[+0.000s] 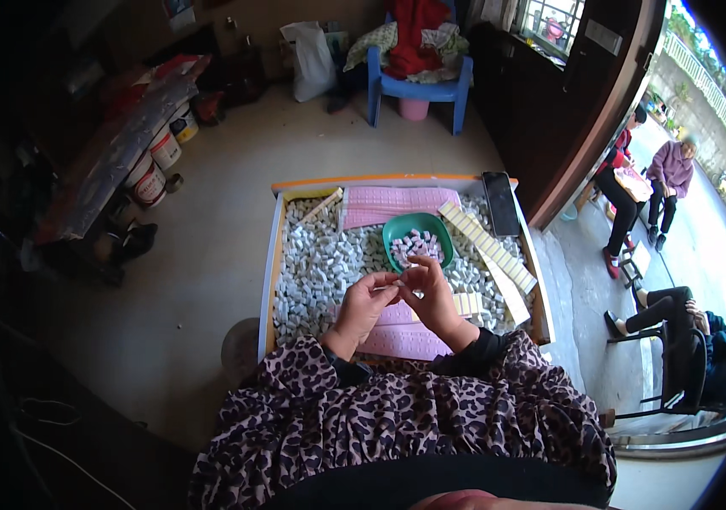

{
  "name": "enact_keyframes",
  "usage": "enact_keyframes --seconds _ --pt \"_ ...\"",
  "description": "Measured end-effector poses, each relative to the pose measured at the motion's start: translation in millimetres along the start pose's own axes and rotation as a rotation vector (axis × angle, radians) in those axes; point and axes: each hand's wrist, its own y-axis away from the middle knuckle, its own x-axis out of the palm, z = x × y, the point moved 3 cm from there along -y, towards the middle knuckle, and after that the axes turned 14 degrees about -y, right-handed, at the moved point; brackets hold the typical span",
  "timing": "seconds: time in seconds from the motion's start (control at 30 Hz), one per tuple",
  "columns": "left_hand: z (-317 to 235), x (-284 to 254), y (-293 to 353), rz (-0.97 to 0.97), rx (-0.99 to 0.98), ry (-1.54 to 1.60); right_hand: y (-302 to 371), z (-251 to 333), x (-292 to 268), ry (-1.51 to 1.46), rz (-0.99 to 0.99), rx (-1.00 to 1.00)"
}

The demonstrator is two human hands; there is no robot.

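Note:
My left hand (363, 309) and my right hand (432, 299) meet over a shallow drawer-like tray (268, 280), fingertips pinched around a small whitish piece (399, 284) whose details are too small to make out. Just beyond my fingers sits a green bowl (390, 228) holding small pink-and-white pieces (418, 245). Many loose grey-white small blocks (316, 259) cover the tray. Below my hands lies a pink dimpled sheet (401, 342), partly hidden by them. Another pink sheet (392, 204) rests at the tray's far side.
Cream strips (499, 255) lie along the tray's right side, near a black phone (500, 204) on its far right corner. Beyond stands a blue chair (420, 85) piled with cloth. Paint buckets (149, 183) stand at left. Several people sit outside the doorway at right.

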Motion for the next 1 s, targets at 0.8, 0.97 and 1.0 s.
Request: enact_keyframes --seconds 0.8,0.97,1.0 --pt "-16.1 -12.9 -21.9 -0.135 0.041 -0.132 -29.3 2.3 -5.7 -0.221 -0.075 0.26" --pt "-15.9 -12.5 -14.0 -0.124 0.096 -0.188 -24.1 3.1 -0.7 -0.23 -0.077 0.264" --pt "-16.2 -12.9 -13.2 -0.128 0.11 -0.202 -23.8 2.4 0.1 -0.21 -0.071 0.261"
